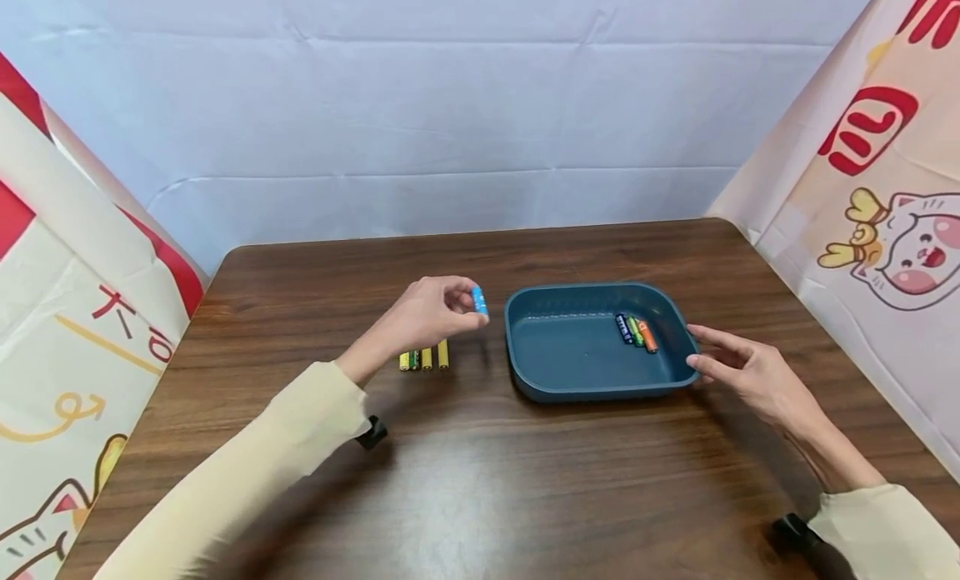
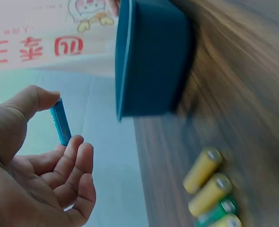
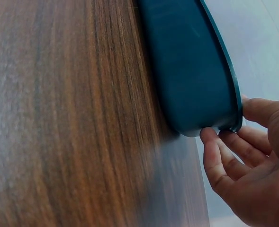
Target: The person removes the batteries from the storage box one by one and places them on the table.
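The left hand (image 1: 429,310) pinches one blue battery (image 1: 480,302) in the air, near the left edge of one tray (image 1: 592,392); the right hand (image 1: 753,376) grips its right edge. The step seems carrying; next probably needs crossing over, then releasing. Three batteries (image 1: 636,332) lie inside, toward the right edge; four batteries (image 1: 427,360) show on the table (image 1: 465,480).

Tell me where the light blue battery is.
In the head view, the light blue battery is pinched in the left hand, above the table, just left of the teal tray.
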Motion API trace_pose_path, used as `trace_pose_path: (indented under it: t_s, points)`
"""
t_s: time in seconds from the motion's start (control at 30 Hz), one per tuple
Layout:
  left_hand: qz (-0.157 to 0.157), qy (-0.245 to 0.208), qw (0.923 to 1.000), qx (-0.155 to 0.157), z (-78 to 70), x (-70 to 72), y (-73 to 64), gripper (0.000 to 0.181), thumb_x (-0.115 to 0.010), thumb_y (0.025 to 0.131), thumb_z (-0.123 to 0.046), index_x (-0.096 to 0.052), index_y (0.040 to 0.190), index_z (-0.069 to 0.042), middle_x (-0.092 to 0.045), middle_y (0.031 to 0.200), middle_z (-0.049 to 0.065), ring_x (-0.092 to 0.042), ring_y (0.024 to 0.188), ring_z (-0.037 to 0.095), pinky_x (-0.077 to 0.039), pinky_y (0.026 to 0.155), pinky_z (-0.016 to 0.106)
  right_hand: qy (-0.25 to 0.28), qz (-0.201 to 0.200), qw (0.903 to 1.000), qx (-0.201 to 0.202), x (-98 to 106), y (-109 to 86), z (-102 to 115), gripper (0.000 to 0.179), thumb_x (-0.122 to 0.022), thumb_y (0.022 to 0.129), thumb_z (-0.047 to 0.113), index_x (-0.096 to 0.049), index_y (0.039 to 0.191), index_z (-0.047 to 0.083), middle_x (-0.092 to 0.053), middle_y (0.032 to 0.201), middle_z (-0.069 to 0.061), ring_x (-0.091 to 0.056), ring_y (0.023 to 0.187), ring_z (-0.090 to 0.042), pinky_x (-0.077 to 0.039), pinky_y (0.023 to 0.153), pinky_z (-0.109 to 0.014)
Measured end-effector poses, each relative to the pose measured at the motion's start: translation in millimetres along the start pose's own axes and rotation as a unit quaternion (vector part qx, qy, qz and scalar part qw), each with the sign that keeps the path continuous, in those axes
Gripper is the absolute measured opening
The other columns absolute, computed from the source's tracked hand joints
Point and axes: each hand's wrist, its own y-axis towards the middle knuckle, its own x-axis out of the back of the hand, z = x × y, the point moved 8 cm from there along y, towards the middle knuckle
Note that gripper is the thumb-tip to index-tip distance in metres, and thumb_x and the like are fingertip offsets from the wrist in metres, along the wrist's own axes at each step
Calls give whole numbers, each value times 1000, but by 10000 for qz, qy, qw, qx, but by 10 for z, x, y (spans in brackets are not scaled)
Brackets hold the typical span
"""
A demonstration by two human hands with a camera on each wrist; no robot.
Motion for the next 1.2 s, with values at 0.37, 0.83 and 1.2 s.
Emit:
trace_pose_path:
  t_s: [0.37,0.83,1.2]
  points:
    - [-177,7,9995,272,587,328,-416,43,-79,91,-29,-67,127,-9,-68,107,3,-62,96,19,-51,84,37,112,-6,9999,49,-17,0,5,60,-67,103,28,-47,153,0,-70,117,-27,-73,81,-20,-53,71,-15]
    - [62,130,9998,148,1261,498,-651,41,-78,94,-25,-65,126,-4,-66,102,4,-60,88,20,-49,74,29,107,-61,9999,-60,-15,-9,-11,61,-67,103,29,-48,153,1,-74,105,-18,-71,81,-17,-54,69,-20]
    - [295,403,9987,-50,1383,348,-564,42,-79,93,-21,-64,128,-3,-63,105,6,-56,90,19,-47,76,33,258,-28,9996,-61,-28,-18,-11,61,-66,104,29,-46,154,0,-68,119,-26,-72,83,-18,-55,71,-21]
